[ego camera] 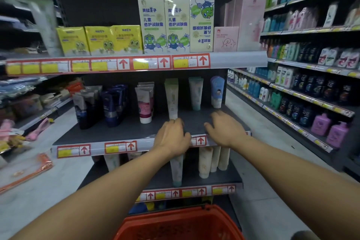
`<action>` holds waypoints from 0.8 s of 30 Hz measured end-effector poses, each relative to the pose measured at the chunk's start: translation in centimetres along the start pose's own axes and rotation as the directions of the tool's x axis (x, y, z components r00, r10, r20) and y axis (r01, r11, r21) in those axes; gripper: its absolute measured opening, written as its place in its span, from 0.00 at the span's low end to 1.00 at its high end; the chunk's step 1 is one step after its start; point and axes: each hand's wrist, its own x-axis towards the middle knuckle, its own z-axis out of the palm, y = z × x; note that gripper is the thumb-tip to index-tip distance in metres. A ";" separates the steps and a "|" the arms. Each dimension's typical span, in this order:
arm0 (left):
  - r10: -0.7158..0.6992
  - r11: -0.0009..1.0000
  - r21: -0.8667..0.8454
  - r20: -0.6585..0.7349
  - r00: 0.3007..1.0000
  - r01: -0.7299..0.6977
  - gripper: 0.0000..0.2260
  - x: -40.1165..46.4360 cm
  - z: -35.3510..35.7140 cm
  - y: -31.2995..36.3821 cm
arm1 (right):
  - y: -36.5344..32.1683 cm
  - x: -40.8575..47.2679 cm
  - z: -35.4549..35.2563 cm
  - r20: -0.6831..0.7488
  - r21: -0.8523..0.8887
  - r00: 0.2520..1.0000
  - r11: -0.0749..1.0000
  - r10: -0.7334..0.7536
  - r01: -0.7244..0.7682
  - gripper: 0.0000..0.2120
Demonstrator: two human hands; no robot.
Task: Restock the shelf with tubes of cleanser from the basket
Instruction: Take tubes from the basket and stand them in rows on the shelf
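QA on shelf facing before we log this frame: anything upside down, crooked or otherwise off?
Yes. On the top shelf, the third tall box stands upside down: its print and frog are inverted, while the two boxes to its left read upright. On the middle shelf, the green-topped tube stands far forward of its row, by the left hand.

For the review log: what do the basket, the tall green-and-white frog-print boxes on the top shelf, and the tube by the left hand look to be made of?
Basket: moulded orange-red plastic, judging by its perforated wall and dull sheen. Frog-print boxes: printed cardboard, apparently matte, with flat faces and sharp edges. Tube by the left hand: likely soft plastic, pale, with a flat crimped top end; blur hides the finish.
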 end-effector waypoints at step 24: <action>-0.201 0.979 0.007 0.172 0.964 0.203 0.15 -14.0 10.5 -10.2 | -3.1 -12.9 17.8 0.262 0.082 0.907 0.944 -0.330 0.320 0.25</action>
